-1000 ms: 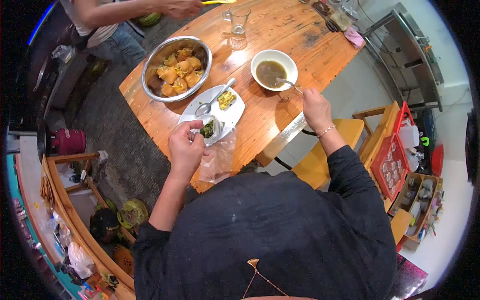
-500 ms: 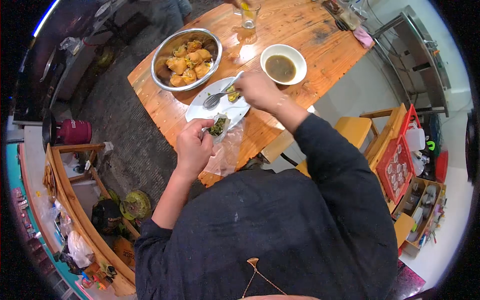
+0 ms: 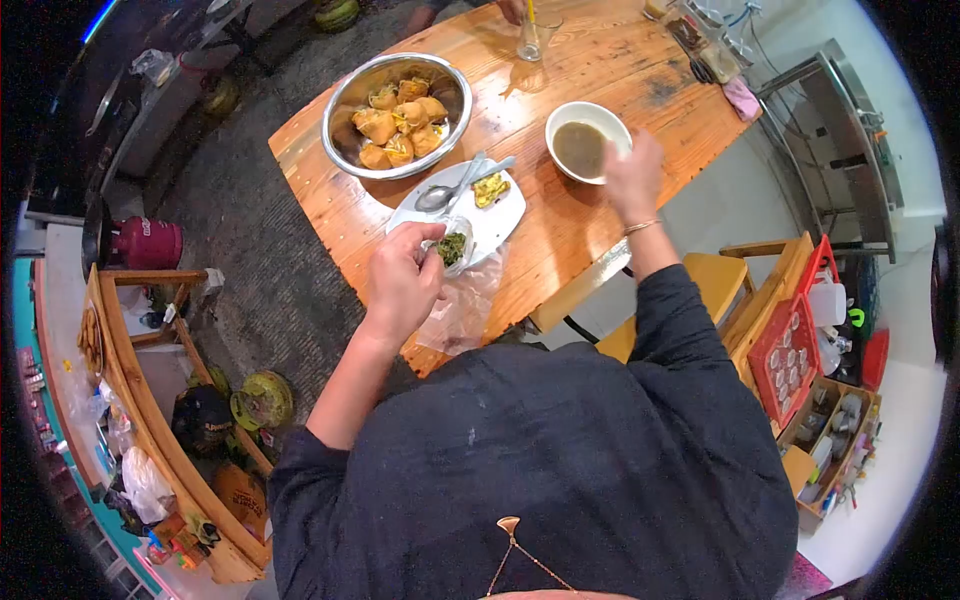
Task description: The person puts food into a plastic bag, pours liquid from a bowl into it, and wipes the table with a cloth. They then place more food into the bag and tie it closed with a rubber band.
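My left hand (image 3: 405, 280) pinches a small clear plastic bag (image 3: 464, 240) with chopped green leaves (image 3: 452, 249) in it, over the near edge of a white oval plate (image 3: 500, 226). A spoon (image 3: 435, 198) and a fork (image 3: 487, 172) lie on that plate, beside a yellow piece of food (image 3: 490, 190). Slightly blurred, my right hand (image 3: 636, 180) is at the right rim of a white bowl (image 3: 560, 118) of brown broth, fingers closed on the rim. A sheet of clear plastic (image 3: 462, 308) lies under the plate's near side.
A steel bowl (image 3: 335, 140) of fried filled tofu stands at the table's far left. Across the wooden table (image 3: 600, 60), another person's hand (image 3: 512, 10) is near a glass (image 3: 529, 45). A yellow stool (image 3: 700, 285) and a red crate (image 3: 785, 345) stand to the right.
My right hand has left the cutlery, now lying on the plate, and moved right to the white bowl. My left hand still holds the bag of leaves. The view has shifted slightly.
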`<action>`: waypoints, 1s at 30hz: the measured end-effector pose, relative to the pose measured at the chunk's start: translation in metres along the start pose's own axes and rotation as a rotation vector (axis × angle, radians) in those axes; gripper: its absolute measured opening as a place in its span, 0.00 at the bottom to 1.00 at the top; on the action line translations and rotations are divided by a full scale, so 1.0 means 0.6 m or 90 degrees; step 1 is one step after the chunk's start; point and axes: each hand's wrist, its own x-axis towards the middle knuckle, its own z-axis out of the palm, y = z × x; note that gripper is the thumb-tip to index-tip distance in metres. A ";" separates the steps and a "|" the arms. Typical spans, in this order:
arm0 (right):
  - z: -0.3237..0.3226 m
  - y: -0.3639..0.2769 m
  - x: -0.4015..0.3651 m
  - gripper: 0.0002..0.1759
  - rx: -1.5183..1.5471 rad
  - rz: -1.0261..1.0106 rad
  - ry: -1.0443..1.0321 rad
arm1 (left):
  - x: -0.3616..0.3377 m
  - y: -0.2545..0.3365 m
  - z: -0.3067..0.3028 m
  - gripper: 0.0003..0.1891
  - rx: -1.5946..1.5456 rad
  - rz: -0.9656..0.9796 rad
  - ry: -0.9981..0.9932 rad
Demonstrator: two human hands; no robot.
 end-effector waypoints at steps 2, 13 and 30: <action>0.028 0.114 0.015 0.30 0.163 0.290 -0.205 | 0.007 -0.005 0.006 0.13 -0.005 0.004 0.001; 0.030 0.107 0.002 0.20 0.576 0.590 -0.431 | 0.027 -0.003 0.006 0.13 0.079 0.038 -0.048; -0.176 -0.120 0.027 0.13 0.480 0.344 -0.635 | 0.023 -0.003 0.013 0.21 0.011 -0.014 -0.081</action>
